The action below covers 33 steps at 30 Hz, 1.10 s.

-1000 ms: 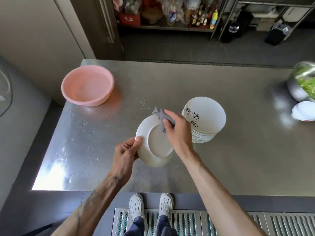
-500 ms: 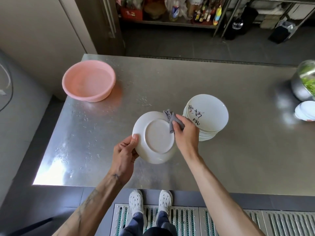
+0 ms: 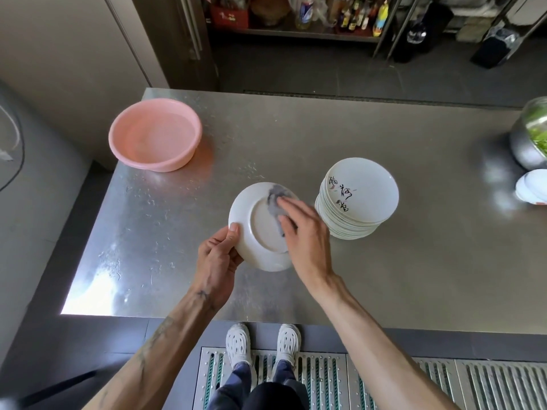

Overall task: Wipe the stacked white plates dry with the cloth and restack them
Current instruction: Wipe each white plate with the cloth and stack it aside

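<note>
— From the head view, what have we got in hand?
— Our left hand (image 3: 219, 258) grips the plate (image 3: 257, 229) at its 8 o'clock rim. The thumb lies on the upturned underside and the other fingers are hidden behind it. We cannot tell whether the plate touches the steel table (image 3: 414, 261).
— And the right?
— Our right hand (image 3: 305, 232) presses the grey cloth (image 3: 276, 202) onto the plate toward 1 o'clock, fingers straight and close together. The thumb is hidden and the cloth is blurred.
— The rest?
— The stack of plates (image 3: 359, 199) stands just beside at 3 o'clock, and we cannot read its black characters. A pink basin (image 3: 154, 134) sits at 10 o'clock. A metal bowl (image 3: 529, 143) and white dishes (image 3: 532, 187) are cut off at the right edge.
</note>
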### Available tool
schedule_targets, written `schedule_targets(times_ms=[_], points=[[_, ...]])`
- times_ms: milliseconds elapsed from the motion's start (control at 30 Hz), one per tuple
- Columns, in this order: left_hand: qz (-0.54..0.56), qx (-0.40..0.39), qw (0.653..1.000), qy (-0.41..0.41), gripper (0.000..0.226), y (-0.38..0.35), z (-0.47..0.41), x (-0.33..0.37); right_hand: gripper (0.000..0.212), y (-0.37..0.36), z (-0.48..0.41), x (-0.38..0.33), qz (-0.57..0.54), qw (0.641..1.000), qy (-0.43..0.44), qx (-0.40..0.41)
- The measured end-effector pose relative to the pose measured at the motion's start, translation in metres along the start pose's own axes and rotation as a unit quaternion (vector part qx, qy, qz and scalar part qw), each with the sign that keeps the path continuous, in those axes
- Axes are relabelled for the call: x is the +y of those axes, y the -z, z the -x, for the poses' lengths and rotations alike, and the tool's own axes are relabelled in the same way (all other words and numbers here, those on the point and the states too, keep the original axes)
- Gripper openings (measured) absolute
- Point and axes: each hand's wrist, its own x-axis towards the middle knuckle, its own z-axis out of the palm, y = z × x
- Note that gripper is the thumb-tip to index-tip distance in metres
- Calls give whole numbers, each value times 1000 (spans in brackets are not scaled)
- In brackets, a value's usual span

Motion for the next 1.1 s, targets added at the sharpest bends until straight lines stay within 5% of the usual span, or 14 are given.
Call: schedule_targets(times_ms=[133, 300, 633, 800, 933, 1100], points=[[7, -10, 1000, -4, 37, -2, -1, 0, 35, -9, 14, -9, -19, 993, 97, -59], [16, -3, 1000, -4, 35, -3, -1, -1, 37, -2, 3, -2, -9, 999, -35, -12], [37, 15, 999, -15, 37, -6, -9, 0, 37, -24, 48, -20, 13, 994, 105, 1], [73, 35, 997, -11, 43, -11, -13, 7, 33, -25, 49, -14, -2, 996, 6, 85], [77, 23, 997, -4, 42, -15, -13, 5, 34, -40, 45, -36, -8, 997, 63, 50], [109, 49, 993, -2, 43, -14, -14, 7, 34, -32, 44, -23, -10, 996, -2, 83]])
